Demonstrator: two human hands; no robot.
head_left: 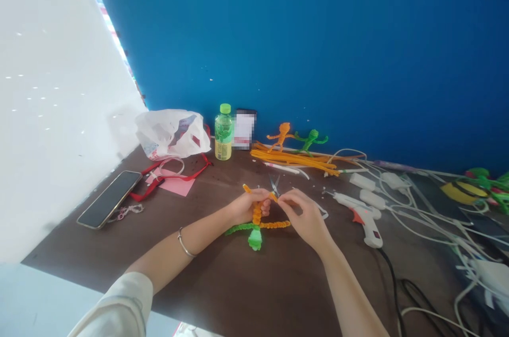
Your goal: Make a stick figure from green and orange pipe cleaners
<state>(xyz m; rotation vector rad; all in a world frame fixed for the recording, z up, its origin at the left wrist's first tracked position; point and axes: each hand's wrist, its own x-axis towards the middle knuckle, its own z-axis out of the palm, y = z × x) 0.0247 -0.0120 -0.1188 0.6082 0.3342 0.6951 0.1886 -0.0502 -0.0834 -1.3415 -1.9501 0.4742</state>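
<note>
A dark brown table (238, 289) is running toward a blue wall (318, 45) at the top of the frame, and a white wall (59, 87) is rising at upper left. A green-and-orange pipe-cleaner figure (256, 225) is lying at lower center, its green head toward the viewer and its arms spreading sideways. The left hand (250, 207) is pinching the figure's orange stem between thumb and fingers, while the right hand (302, 215) is pinching the stem's upper end with its fingertips pressed together. Scissors (274, 186) are lying just beyond the hands. A glue gun (361, 217) is lying to the right, white cables (429, 215) are running toward the right edge, and a phone (109, 199) is resting near the table's left edge.
</note>
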